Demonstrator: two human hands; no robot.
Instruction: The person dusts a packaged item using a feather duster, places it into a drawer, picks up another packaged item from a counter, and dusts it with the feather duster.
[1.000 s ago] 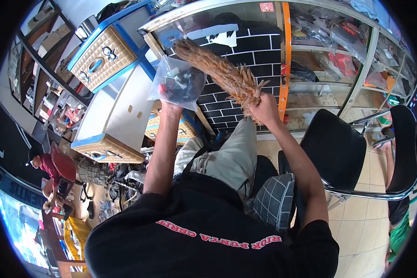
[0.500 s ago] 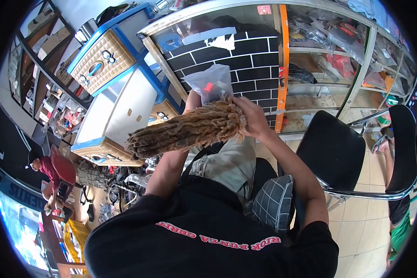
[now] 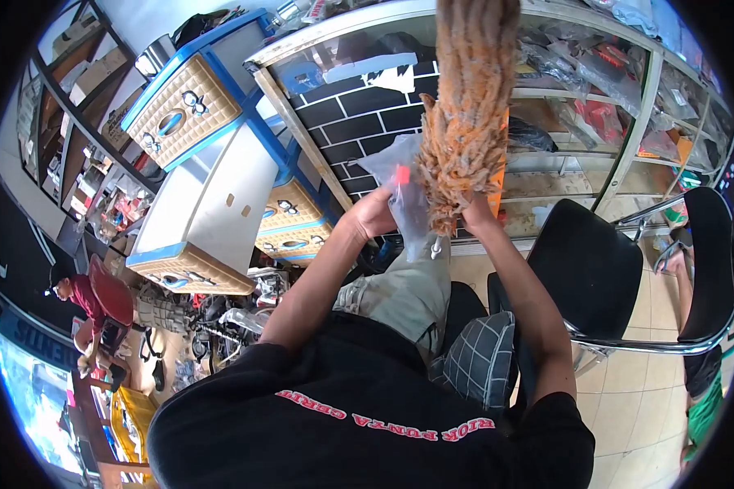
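Note:
My left hand [image 3: 373, 213] is closed on the side of a clear plastic bag [image 3: 412, 208] that has a red item inside. Right beside the bag, my right hand [image 3: 479, 213] grips the lower end of a brown, shaggy duster [image 3: 469, 106]. The duster points upward, away from my body, and its strands hang over part of the bag and hide some of my right fingers. A small pale tip shows below the duster, above my trousers.
A drawer cabinet [image 3: 179, 114] with one drawer pulled out stands at the left. Ahead is a glass display case [image 3: 571, 175] holding bagged goods. Black chairs [image 3: 587, 273] are at the right. A seated person [image 3: 86, 306] works at the far left, near metal parts.
The duster has swung from pointing left across my forearm to pointing upward. My left hand and the bag have come out from behind it, and the bag has shifted right and down.

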